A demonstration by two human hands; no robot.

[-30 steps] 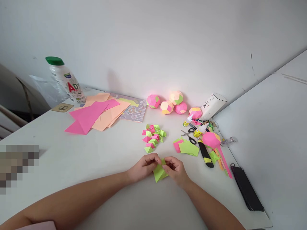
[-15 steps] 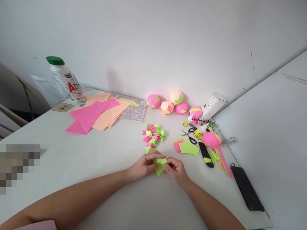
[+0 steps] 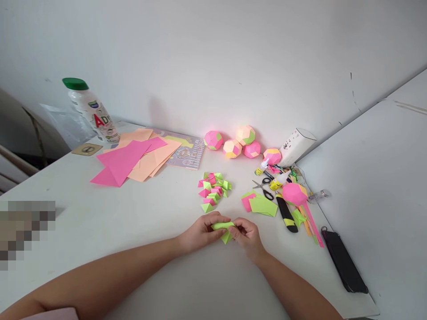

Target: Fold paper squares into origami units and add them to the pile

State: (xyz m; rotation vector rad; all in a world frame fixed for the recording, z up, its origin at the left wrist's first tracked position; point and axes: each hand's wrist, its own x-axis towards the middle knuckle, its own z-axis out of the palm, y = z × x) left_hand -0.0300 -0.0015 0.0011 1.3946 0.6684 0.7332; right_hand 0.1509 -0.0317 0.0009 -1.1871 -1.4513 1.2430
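Note:
Between my two hands is a small piece of green paper (image 3: 226, 237), its upper part bent over and a pointed corner hanging down. My left hand (image 3: 204, 230) pinches its left side, fingers along the top and thumb below. On the right edge, my right hand (image 3: 247, 235) grips it with thumb and fingertips. Just beyond them lies a cluster of folded pink and green paper pieces (image 3: 213, 192). Flat green paper pieces (image 3: 263, 206) with a pink one beneath rest to the right of that cluster.
Faceted paper balls (image 3: 232, 149) stand by the wall. Scissors (image 3: 267, 191), glue bottles (image 3: 279, 181), a utility knife (image 3: 286, 213) and a black case (image 3: 345, 261) lie at right. At left are pink sheets (image 3: 125, 160), a notebook (image 3: 188, 153) and a white bottle (image 3: 91, 111).
The green paper's top has been bent over, so less of its flat face shows. My left fingers have shifted slightly lower, and both hands keep hold of it.

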